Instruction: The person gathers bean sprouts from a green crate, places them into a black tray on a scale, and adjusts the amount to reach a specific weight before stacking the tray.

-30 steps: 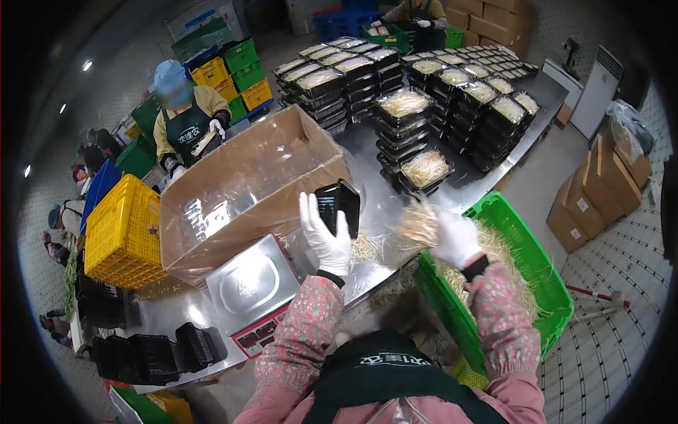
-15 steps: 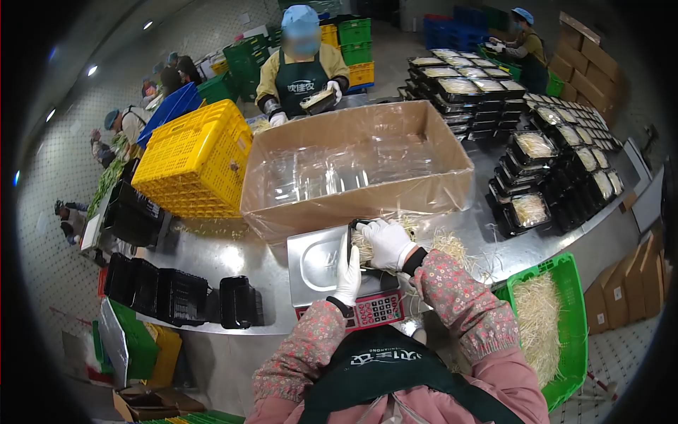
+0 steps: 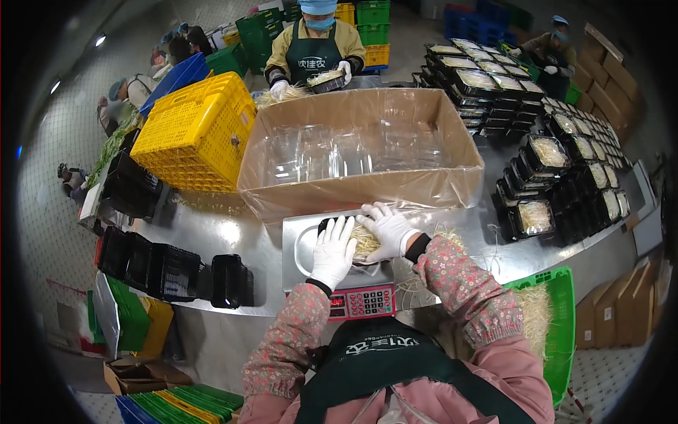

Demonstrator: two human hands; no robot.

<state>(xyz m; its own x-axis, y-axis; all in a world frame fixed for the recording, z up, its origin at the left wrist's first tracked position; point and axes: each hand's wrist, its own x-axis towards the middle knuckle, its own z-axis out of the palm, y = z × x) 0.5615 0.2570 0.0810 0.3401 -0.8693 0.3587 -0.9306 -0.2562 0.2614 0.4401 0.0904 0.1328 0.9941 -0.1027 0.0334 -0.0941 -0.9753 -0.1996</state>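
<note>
My left hand [image 3: 333,253], in a white glove, lies with outstretched fingers on the left side of a black tray [image 3: 323,225] of bean sprouts [image 3: 365,244]. My right hand [image 3: 387,230], gloved too, spreads its fingers over the sprouts from the right. Both hands hide much of the tray, which rests on a weighing scale [image 3: 299,244] with a red keypad panel [image 3: 369,302]. Red digits glow on its display, partly readable at best. Loose sprouts [image 3: 448,237] lie right of the scale.
Beyond the scale stands a cardboard box [image 3: 353,189] with clear plastic lids. A yellow crate [image 3: 194,134] and black trays [image 3: 233,281] are at left. Packed trays [image 3: 534,217] stack up at right, above a green crate [image 3: 563,339] of sprouts. A co-worker [image 3: 315,56] holds a tray opposite.
My left hand has moved from the tray's side onto its top left. My right hand's fingers have spread out over the sprouts. The camera view has shifted slightly.
</note>
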